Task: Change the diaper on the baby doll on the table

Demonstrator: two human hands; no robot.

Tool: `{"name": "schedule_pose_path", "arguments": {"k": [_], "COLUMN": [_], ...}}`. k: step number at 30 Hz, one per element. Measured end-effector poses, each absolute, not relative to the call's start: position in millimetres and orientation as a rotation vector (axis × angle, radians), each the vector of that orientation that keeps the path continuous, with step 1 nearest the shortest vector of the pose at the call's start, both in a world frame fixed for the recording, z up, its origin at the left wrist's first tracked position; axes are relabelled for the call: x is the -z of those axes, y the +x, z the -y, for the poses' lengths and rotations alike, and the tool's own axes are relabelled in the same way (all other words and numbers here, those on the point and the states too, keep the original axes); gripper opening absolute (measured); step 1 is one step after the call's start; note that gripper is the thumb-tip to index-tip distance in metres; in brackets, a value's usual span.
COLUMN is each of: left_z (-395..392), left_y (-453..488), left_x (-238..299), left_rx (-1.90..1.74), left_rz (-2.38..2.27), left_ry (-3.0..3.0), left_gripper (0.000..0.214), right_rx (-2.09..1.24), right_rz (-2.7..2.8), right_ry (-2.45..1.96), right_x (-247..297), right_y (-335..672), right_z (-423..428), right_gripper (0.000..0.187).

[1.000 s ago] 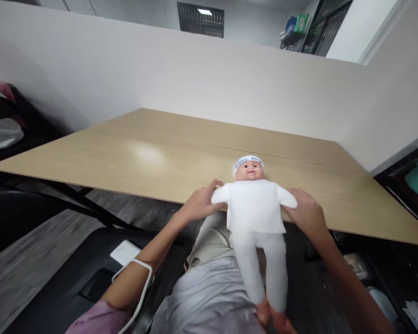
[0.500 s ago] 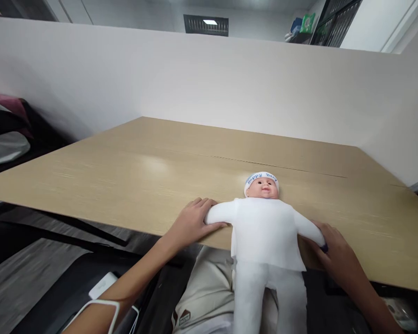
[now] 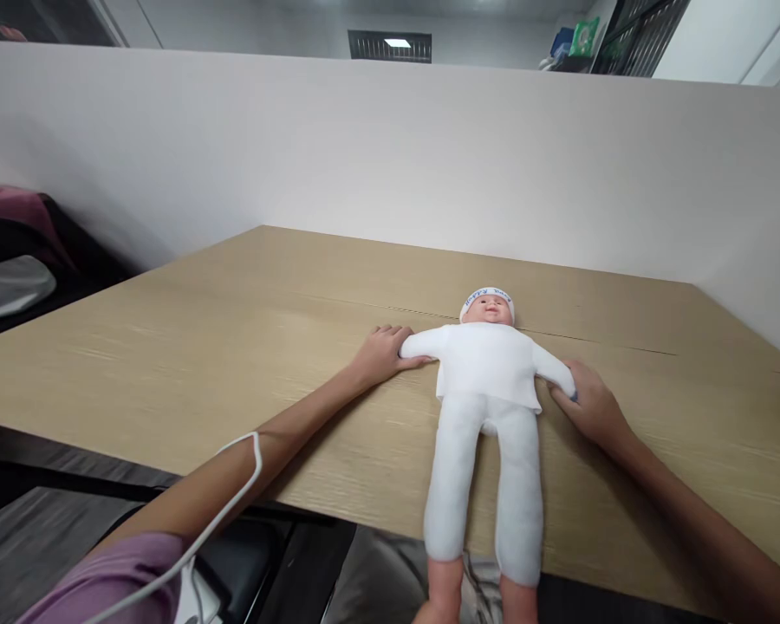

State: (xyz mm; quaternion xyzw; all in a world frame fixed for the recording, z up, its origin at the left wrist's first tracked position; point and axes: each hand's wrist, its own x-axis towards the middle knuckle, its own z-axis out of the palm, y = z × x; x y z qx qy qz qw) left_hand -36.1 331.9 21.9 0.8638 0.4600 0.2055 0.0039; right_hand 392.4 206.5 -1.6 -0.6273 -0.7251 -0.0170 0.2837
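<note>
Rising behind doll [image 3: 487,364] and table [image 3: 201,347] is a partition [image 3: 390,147].

**Doll [image 3: 486,364] Cropped at the Feet**

The bottom edge cuts through the doll's feet. Its own hands cannot be made out at the sleeve ends, where the person's left hand [image 3: 383,351] and right hand [image 3: 594,406] grip. Print on the headband [image 3: 487,295] is small and curved (blue letters show, hardly a clear word). The table [image 3: 234,329] runs out of view on both sides and hides much of the person's trousers [image 3: 380,576]. A white cable [image 3: 256,455] leaves at the bottom, where a white device [image 3: 193,596] is also cut off. Beyond the partition [image 3: 390,147], a green packet [image 3: 583,37] is too small to read; pink cloth [image 3: 16,204] is cropped at left.
</note>
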Motion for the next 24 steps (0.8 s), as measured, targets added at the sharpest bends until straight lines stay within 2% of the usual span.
{"name": "schedule_pose_path", "arguments": {"k": [3,11,17,24], "left_z": [-365.2,-430.5,-441.0,-438.8], "left_y": [-28.1,-15.9,-23.6,-20.9], "left_x": [-17.6,-18.4,-11.8,-11.5], "left_rx": [-0.723,-0.905,-0.935,-0.953], "left_rz": [-1.450,-1.484,-1.518,-1.685], "left_ry": [2.706,2.577,2.523,2.435], "left_gripper": [0.066,0.064,0.051,0.051], "right_rx": [0.110,0.283,0.309,0.236], "right_rz": [1.902,1.869,1.832,1.801], "right_ry": [-1.671,-1.714,-1.728,-1.749], "right_x": [4.8,4.6,12.0,25.2], "right_y": [394.7,407.8,423.1,436.9], "right_z": [-238.7,-321.2,-336.6,-343.5], "right_gripper": [0.028,0.041,0.052,0.063]}}
